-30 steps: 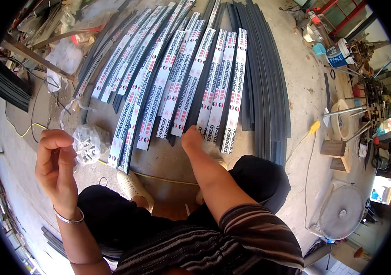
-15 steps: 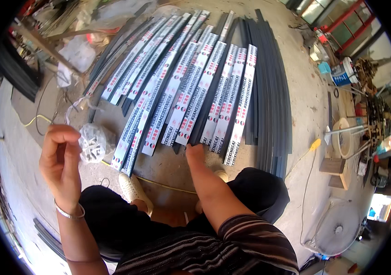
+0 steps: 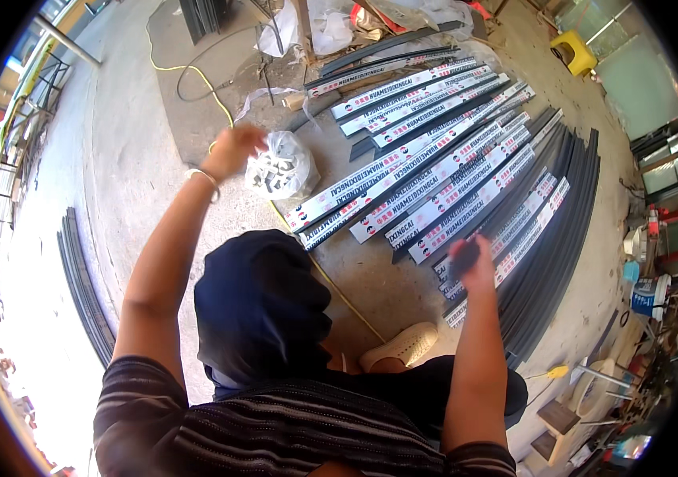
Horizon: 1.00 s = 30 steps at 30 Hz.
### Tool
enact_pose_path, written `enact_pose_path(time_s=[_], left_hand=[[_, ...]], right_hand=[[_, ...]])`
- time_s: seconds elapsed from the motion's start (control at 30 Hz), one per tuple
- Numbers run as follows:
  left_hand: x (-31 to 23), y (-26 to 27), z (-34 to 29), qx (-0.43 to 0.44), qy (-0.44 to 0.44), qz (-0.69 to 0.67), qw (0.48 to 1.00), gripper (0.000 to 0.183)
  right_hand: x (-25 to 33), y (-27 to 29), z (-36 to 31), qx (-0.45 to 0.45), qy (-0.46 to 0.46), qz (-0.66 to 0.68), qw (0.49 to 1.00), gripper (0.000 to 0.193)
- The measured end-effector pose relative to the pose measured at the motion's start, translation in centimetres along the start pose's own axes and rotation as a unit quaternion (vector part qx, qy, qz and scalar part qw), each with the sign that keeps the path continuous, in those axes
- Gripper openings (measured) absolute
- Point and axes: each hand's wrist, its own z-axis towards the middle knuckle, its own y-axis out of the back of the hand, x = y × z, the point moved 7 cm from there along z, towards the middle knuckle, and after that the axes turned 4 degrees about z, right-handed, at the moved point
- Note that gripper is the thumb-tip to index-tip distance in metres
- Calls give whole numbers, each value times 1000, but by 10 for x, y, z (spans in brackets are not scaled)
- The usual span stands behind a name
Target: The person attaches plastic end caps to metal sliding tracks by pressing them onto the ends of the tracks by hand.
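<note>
At the near-left edge of the floor pieces, my left hand [image 3: 236, 149] is by the upper left of a clear plastic bag [image 3: 301, 176] of small white pieces. Motion blurs its fingers, so their grip cannot be told. On the right, my right hand [image 3: 479, 266] is closed around a small dark thing [image 3: 464, 256], too blurred to name. That hand is over the near ends of long dark profile strips [image 3: 454, 203], many faced with white printed film. Whether it touches them is unclear.
Unwrapped dark strips [image 3: 565, 254] lie along the right side. A yellow cable [image 3: 347, 298] crosses the floor beside my shoe [image 3: 402, 347]. More dark strips [image 3: 85, 286] are at the left. A yellow stool [image 3: 573, 53] stands far right, a wooden stool [image 3: 555, 421] near right.
The view has swung left, so the strips now slant to the right. My left hand has moved to the bag's upper edge. My right hand has come away rightward, a dark thing now showing in it.
</note>
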Motion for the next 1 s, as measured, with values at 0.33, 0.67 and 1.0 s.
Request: enact_pose_path(time_s=[0.33, 0.67, 1.0], left_hand=[[196, -89, 3, -110, 169, 280, 938, 28], [206, -114, 23, 216, 132, 212, 944, 23], [-251, -98, -37, 255, 0, -221, 941, 36]], right_hand=[[103, -69, -126, -181, 120, -114, 969, 33], [128, -146, -143, -38, 198, -50, 978, 54], [156, -139, -165, 56, 227, 54, 971, 44]])
